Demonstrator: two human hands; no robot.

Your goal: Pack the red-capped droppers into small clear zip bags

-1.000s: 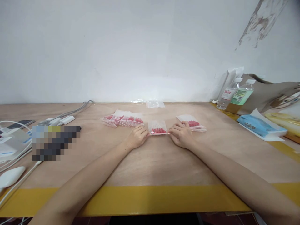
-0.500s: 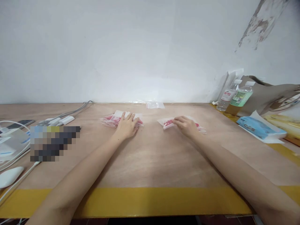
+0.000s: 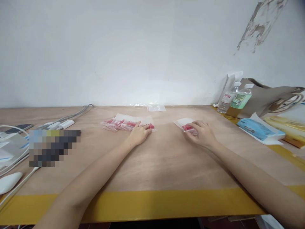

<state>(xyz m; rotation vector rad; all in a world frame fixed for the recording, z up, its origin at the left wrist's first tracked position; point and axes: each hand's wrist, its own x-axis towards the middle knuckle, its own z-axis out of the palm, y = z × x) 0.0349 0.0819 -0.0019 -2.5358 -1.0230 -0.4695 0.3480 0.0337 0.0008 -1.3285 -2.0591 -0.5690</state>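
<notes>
A spread pile of small clear zip bags with red parts (image 3: 124, 122) lies left of centre on the wooden table (image 3: 157, 159). My left hand (image 3: 139, 134) rests at the pile's right end, fingertips pinching the edge of the nearest bag there. To the right, a smaller stack of the same bags with red parts (image 3: 184, 123) lies flat. My right hand (image 3: 202, 133) covers its right side, fingers curled down on the top bag. Both forearms stretch across the table from the near edge.
Empty clear bags (image 3: 156, 108) lie by the wall. Two bottles (image 3: 234, 98), a brown bag (image 3: 269, 97) and a blue tissue pack (image 3: 258, 129) stand at the right. Cables, chargers (image 3: 59, 124) and a white mouse (image 3: 9, 182) crowd the left. Yellow tape (image 3: 152, 203) edges the table.
A second ago both hands held one bag between them at centre. They parted: the left went to the left pile and slid to its right end, the right carried the bag onto the right stack.
</notes>
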